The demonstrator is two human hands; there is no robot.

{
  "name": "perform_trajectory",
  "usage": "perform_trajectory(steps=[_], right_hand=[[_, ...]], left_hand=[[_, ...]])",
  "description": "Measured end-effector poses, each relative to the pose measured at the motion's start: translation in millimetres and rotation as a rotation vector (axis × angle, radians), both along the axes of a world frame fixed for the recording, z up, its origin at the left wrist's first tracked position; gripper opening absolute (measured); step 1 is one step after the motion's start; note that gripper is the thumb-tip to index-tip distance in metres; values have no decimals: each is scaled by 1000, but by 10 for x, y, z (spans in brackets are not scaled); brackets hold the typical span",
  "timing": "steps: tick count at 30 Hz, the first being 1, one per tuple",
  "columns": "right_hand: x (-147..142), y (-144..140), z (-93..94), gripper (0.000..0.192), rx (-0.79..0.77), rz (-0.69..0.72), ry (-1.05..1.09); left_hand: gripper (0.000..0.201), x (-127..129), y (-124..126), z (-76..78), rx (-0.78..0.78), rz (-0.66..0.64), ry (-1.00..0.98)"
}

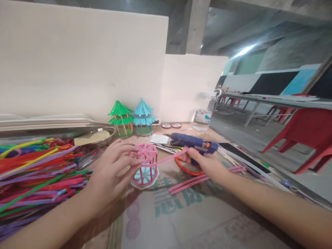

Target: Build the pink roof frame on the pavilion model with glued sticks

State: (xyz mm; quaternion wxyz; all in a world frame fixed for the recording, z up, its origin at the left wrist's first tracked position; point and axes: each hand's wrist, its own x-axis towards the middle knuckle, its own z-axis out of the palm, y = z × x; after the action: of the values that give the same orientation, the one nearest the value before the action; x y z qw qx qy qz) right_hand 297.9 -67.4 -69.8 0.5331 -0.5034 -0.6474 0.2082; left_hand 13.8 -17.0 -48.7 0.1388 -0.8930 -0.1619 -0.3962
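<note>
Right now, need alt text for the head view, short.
The left hand steadies a small pink straw pavilion frame on a cardboard-covered table, while the right hand grips a blue glue gun. Colourful straws lie at left; finished green and blue pavilions stand behind.

1. pink straw frame: thin smooth plastic.
2. glue gun: blue plastic body, slightly glossy.
3. straw heap: glossy plastic, many colours.
4. table cover: matt printed cardboard.
5. dish: shiny metal.
6. jar: clear plastic.

Upright pink straw pavilion frame on a pale base; blue glue gun level beside it
</note>
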Motion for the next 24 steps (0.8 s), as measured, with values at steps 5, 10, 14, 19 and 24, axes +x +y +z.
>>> perform_trajectory(steps=[5,10,14,19,24], right_hand=[[111,290,288,60,-39,64,-47],[147,756,596,22,-212,-110,-361],[102,1134,558,19,-329,-173,-406],[108,1394,246,32,-487,-173,-473],[199,1440,138,35,-494,-158,-553]], left_hand=[[12,3,-10,3,-8,1,-26],[14,-6,-10,16,-13,0,-36],[15,-20,-4,13,-10,-3,-53],[17,-48,10,-8,-8,-5,-33],[16,-40,29,-21,-14,-8,-25]])
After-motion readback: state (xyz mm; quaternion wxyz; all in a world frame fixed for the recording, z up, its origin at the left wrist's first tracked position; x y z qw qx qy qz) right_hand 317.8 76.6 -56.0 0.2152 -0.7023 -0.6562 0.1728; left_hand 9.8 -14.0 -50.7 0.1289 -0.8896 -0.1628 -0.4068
